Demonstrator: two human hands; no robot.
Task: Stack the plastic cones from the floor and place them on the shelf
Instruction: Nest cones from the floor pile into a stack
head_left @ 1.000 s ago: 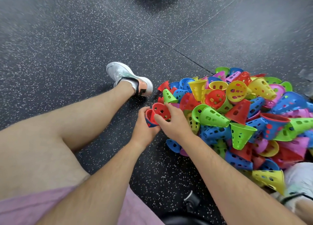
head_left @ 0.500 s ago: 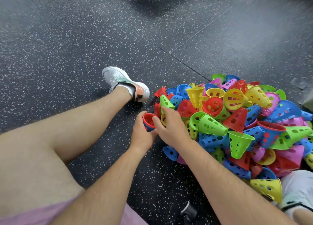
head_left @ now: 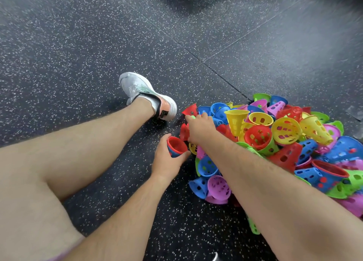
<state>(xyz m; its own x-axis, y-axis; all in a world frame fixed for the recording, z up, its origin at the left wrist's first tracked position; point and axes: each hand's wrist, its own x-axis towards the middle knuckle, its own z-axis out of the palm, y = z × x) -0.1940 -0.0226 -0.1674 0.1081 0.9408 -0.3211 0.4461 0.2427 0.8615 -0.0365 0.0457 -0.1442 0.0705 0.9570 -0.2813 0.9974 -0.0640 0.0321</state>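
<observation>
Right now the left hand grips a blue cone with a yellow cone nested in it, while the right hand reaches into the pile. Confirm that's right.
One colour is wrong. The head view shows the left hand gripping a blue cone with a red cone, not a yellow one, nested in it. The right hand does reach into the pile.
</observation>
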